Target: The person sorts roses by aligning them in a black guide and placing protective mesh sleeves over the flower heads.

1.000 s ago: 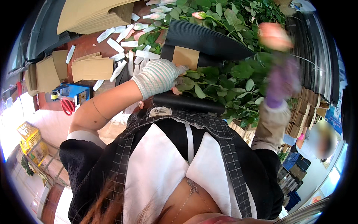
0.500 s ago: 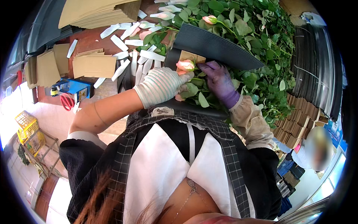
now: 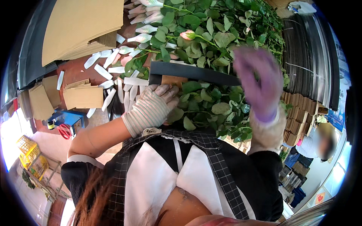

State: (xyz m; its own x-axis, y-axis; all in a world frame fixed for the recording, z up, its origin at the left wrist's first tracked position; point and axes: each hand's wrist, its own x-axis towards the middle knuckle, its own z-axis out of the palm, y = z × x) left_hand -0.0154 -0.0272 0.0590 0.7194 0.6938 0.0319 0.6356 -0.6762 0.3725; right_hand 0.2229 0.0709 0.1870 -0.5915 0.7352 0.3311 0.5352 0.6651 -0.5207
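Note:
My left hand, in a white striped knit glove, lies with bent fingers close together at the edge of a small brown cardboard piece. What is under its fingers is hidden; leafy rose stems spread out to its right. Beyond the cardboard a black corrugated sheet stands up, its flap seen almost edge-on. My right hand, in a purple glove, is raised over the sheet's right end and smeared by motion. Farther back a pink rose lies on the leaves.
White mesh bud sleeves lie scattered on the table at left. Cardboard stacks stand behind them, smaller cards nearer. Red-handled scissors lean by a blue box. Black sheets are piled at right; another person is beyond.
My right hand has left the rose and moved right and up. The black sheet's flap has tilted to a narrow edge. The rose near my left hand is now hidden.

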